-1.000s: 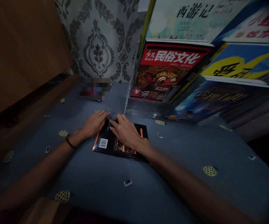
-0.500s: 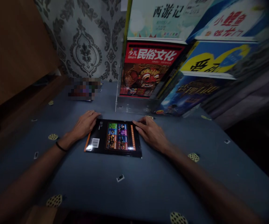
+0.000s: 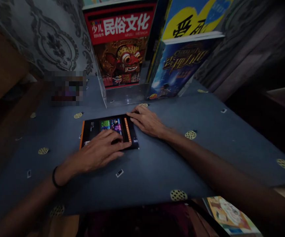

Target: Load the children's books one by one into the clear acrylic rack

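Observation:
A thin black book (image 3: pixel 87 126) with an orange spine lies flat on the table, its back cover with small colourful pictures facing up. Across its lower middle rests my left hand (image 3: pixel 103 148), palm down, fingers stretched out and apart over the cover. The barcode is mostly covered by this hand. My right hand (image 3: pixel 147 121) lies on the cloth at the book's far right corner. Its fingers are extended, and the fingertips touch the book's edge there.
Behind the book, a clear acrylic stand (image 3: pixel 125 95) holds several books, including a red-topped book with a mask (image 3: pixel 125 49) and a blue book (image 3: pixel 179 69). A blurred-out item (image 3: pixel 67 89) lies at the back left. Below the table edge, a colourful picture book (image 3: pixel 231 214) shows at lower right.
My left hand has moved from the book's far left corner onto its cover. The right hand stays at the far right corner. The view has tilted down and shifted right.

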Demonstrator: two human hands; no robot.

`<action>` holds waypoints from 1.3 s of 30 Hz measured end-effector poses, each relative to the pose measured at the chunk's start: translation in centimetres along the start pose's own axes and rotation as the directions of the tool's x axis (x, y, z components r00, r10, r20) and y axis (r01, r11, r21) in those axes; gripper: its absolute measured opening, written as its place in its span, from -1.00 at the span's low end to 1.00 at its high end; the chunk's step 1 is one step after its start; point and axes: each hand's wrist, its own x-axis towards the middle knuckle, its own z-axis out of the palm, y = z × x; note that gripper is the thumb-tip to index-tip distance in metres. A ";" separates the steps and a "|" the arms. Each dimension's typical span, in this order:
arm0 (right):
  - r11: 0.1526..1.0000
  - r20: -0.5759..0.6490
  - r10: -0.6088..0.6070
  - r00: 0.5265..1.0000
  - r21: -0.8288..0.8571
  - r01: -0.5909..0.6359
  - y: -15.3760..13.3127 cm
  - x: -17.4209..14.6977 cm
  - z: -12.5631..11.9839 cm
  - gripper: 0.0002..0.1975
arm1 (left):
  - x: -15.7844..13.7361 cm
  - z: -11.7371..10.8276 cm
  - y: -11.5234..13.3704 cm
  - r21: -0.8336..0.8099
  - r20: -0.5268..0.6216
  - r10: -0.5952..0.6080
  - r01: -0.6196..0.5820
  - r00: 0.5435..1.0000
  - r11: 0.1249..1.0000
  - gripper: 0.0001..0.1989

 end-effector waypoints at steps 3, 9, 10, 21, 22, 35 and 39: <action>1.000 -0.006 -0.005 1.000 -0.005 0.005 0.0 -0.1 0.0 -0.58 | 1.0 0.4 1.0 0.064 0.087 0.025 -0.030 0.996 0.998 -0.59; 1.000 0.000 0.004 1.000 0.001 -0.004 -0.1 -0.1 -0.1 -0.59 | 2.2 1.0 0.3 0.172 0.092 0.038 -0.054 0.995 0.984 -0.55; 1.000 -0.001 0.007 1.000 0.009 -0.007 -0.1 -0.1 -0.1 -0.59 | 2.5 1.1 0.1 0.188 0.091 0.036 -0.052 0.995 0.981 -0.54; 0.987 0.003 0.027 1.000 0.158 -0.027 0.4 -0.1 -0.5 -0.61 | 5.9 1.1 -4.5 0.227 0.015 -0.108 0.102 0.994 0.969 -0.54; 0.986 -0.006 0.027 1.000 0.168 -0.025 0.5 -0.2 -0.5 -0.61 | 6.1 1.2 -5.0 0.224 0.000 -0.117 0.114 0.993 0.968 -0.54; 0.994 -0.001 0.018 1.000 0.107 -0.018 0.2 -0.3 -0.6 -0.62 | 0.6 1.1 -2.6 0.297 -0.062 -0.183 0.193 0.981 0.935 -0.40; 0.996 -0.049 0.010 0.999 0.087 -0.006 0.2 -0.3 -0.3 -0.63 | -1.8 1.7 -1.0 0.330 -0.060 -0.204 0.212 0.977 0.920 -0.41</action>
